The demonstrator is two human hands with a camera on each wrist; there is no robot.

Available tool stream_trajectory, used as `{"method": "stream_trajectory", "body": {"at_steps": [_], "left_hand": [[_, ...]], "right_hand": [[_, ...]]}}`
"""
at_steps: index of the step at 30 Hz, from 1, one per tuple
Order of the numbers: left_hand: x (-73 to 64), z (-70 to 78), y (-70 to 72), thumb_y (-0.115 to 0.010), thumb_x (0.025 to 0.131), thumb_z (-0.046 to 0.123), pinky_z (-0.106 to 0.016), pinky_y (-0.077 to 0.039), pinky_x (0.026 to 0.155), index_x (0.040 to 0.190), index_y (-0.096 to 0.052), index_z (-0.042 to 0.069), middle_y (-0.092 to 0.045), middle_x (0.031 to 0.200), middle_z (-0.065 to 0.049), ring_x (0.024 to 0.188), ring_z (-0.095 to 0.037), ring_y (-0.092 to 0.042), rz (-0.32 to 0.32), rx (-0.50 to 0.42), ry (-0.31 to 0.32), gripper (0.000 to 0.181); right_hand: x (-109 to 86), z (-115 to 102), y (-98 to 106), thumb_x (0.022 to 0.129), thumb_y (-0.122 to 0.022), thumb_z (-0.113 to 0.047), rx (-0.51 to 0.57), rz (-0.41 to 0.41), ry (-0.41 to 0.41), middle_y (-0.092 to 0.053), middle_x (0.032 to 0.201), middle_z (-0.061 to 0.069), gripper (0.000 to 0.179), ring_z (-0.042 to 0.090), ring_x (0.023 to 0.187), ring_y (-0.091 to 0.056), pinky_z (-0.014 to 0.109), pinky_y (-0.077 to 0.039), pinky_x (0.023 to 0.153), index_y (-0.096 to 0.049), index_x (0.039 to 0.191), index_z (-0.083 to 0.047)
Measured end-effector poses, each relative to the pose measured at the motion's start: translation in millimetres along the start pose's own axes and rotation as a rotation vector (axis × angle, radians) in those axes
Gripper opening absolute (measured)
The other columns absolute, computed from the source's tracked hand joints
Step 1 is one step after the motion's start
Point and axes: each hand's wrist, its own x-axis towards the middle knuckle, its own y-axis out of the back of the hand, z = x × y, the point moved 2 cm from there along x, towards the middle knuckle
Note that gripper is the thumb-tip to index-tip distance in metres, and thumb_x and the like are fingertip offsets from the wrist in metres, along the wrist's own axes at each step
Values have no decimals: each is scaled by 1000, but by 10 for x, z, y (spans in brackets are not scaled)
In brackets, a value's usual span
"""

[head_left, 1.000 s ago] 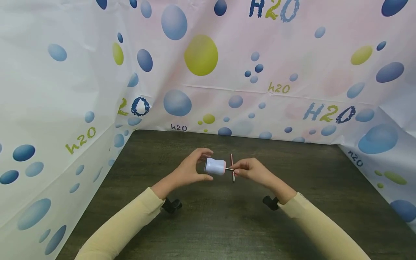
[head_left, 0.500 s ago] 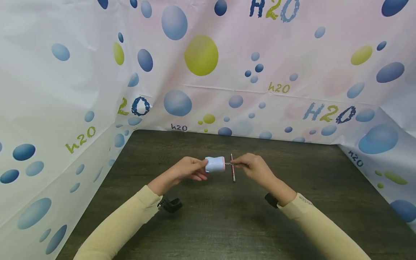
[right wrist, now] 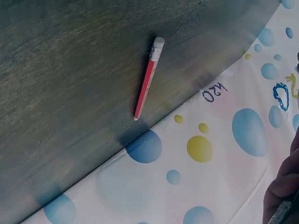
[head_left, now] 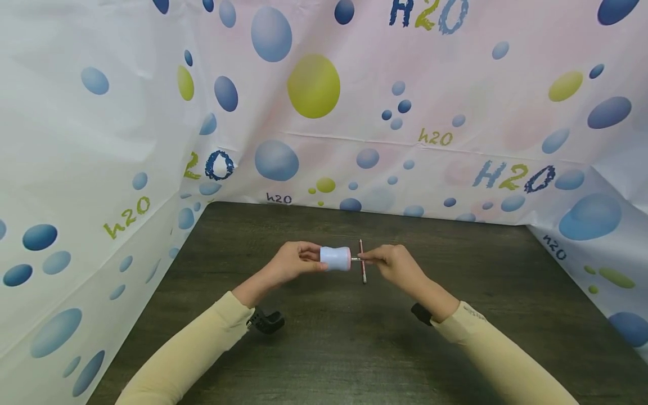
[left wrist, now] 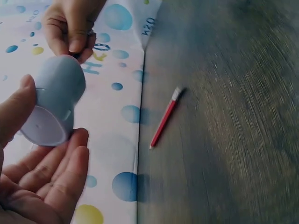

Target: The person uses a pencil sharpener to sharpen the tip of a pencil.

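Between the hands is a light-blue, waisted pencil sharpener (head_left: 335,259) with a pink rim on its right end. My left hand (head_left: 293,263) holds its left end between thumb and fingers. In the left wrist view the sharpener (left wrist: 58,88) shows its round end, with the thumb at one side and the fingers under it. My right hand (head_left: 397,265) pinches a thin dark pencil (head_left: 355,259) whose end enters the pink-rimmed side. The right fingers hide most of this pencil. Only part of the right hand (right wrist: 285,184) shows at the right wrist view's edge.
A red pencil (right wrist: 146,84) with a white eraser lies on the dark wooden table (head_left: 334,349) below the hands. Printed sheeting (head_left: 314,84) with coloured dots stands behind the table and at both sides.
My left hand first spread around the sharpener, then gripped it thumb on top, and now grips it thumb lower. The sharpener shifted slightly. The right hand keeps its pinch on the dark pencil.
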Motion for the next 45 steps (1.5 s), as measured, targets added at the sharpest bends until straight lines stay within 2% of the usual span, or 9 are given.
{"method": "stream_trajectory", "body": {"at_steps": [5,9,13,18,23,27,32,38,45], "left_hand": [[-25,40,4,-79,84,17,-33,-60,88,130,-59,-4,-68,119,-20,108,-28,-68,37,62,-97,55],[-49,68,24,-80,84,19,-33,-59,90,130,-59,-3,-68,120,-19,109,-28,-68,51,126,-153,55],[-62,79,41,-80,84,21,-36,-58,93,130,-60,0,-68,120,-16,108,-27,-67,60,215,-197,54],[-81,85,52,-80,83,19,-40,-58,94,128,-61,1,-69,119,-16,105,-27,-68,71,282,-251,53],[-101,86,55,-81,82,17,-45,-57,95,127,-62,4,-69,120,-14,104,-27,-69,81,325,-301,51],[-108,104,52,-81,81,16,-46,-57,93,125,-62,4,-69,117,-13,104,-26,-69,83,372,-371,50],[-118,133,58,-82,79,14,-45,-58,92,124,-61,3,-69,116,-13,104,-26,-68,86,422,-418,50],[-139,166,89,-81,80,11,-40,-58,93,125,-60,3,-68,118,-12,105,-25,-68,65,482,-464,51],[-160,184,192,-82,79,9,-42,-58,91,125,-60,4,-68,117,-13,104,-28,-68,100,465,-464,51]], "right_hand": [[6,26,4,91,-64,1,118,-90,-146,-76,100,18,21,29,87,-75,22,-48,60,-74,109,1],[21,24,18,94,-62,-2,141,-129,-188,-76,101,19,21,21,80,-72,22,-45,59,-73,111,1],[28,13,23,95,-61,-3,155,-157,-228,-76,101,17,21,12,70,-60,22,-40,55,-73,112,0],[35,4,20,95,-61,-5,168,-170,-250,-76,102,15,21,14,78,-67,22,-46,60,-73,112,-1],[37,5,21,96,-60,-6,188,-188,-255,-76,101,16,22,10,76,-63,23,-45,60,-73,113,-1],[28,10,29,97,-59,-7,219,-210,-257,-75,98,18,23,4,66,-51,22,-41,57,-72,114,1],[22,19,39,99,-57,-9,300,-249,-279,-70,83,14,25,5,53,-30,24,-30,50,-70,116,3],[20,28,36,100,-55,-11,397,-309,-318,-64,74,3,28,5,53,-33,22,-32,50,-68,117,6],[-46,106,84,101,-54,-14,521,-329,-411,-64,78,-2,33,8,60,-44,23,-40,54,-63,124,8]]}}
